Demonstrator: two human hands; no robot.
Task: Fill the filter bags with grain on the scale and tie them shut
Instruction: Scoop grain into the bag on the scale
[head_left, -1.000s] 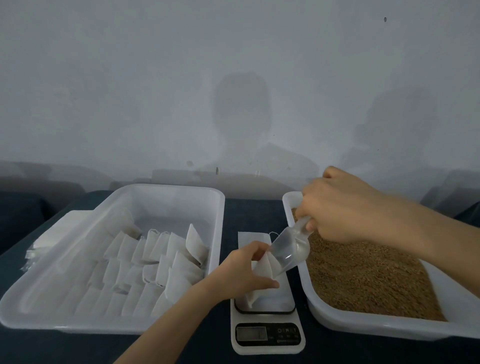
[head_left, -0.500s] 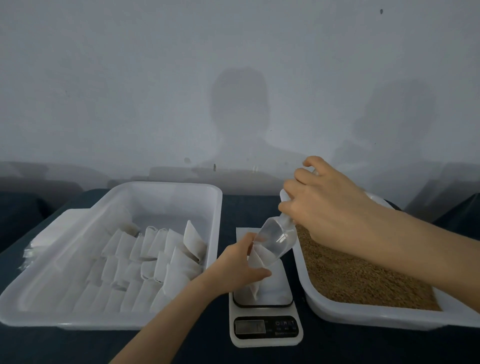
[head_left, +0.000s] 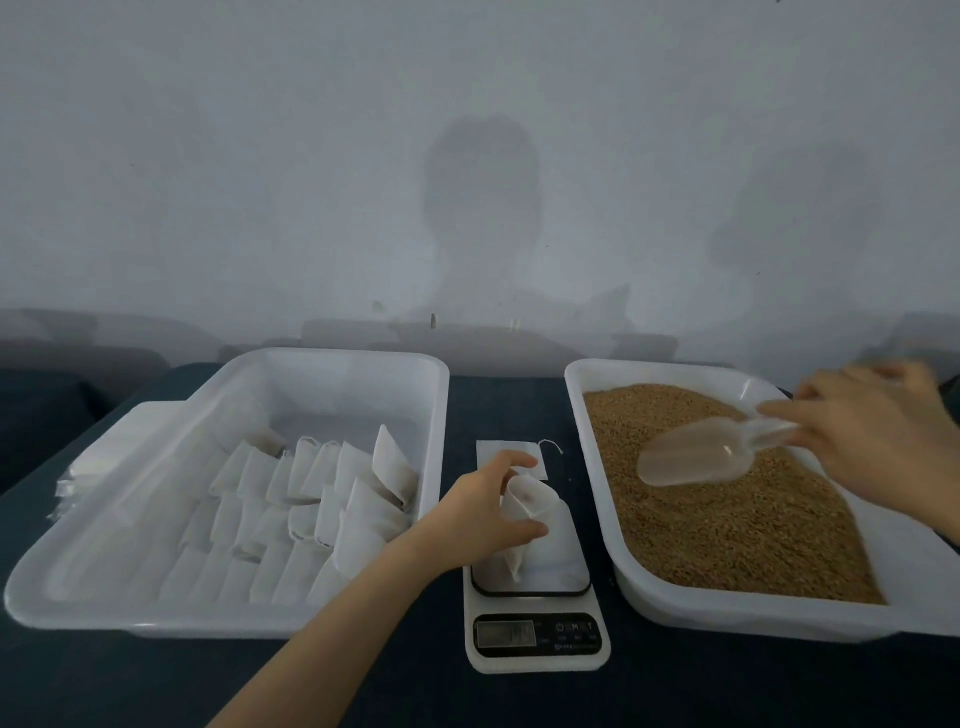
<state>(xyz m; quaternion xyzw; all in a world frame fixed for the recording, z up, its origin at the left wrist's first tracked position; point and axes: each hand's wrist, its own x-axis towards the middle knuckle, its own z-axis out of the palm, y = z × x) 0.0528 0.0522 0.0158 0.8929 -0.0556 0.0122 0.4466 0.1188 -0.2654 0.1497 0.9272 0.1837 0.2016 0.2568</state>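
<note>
Filter bag (head_left: 527, 506): upright on scale (head_left: 537, 631), mouth open, left hand (head_left: 488, 499) curled round it.
Scoop (head_left: 696, 460): empty-looking, over grain (head_left: 727, 530) (right-side tray (head_left: 727, 616)), handle gripped by right hand (head_left: 878, 441).
Handling advised: take a modest scoopful, keep bag mouth wide, pour slowly.

A makeshift packing bench: bare wall (head_left: 260, 156) at twelve o'clock, kitchen scale (head_left: 540, 635) at six, grain tub (head_left: 581, 441) at three, bag tub (head_left: 337, 395) at nine.
</note>
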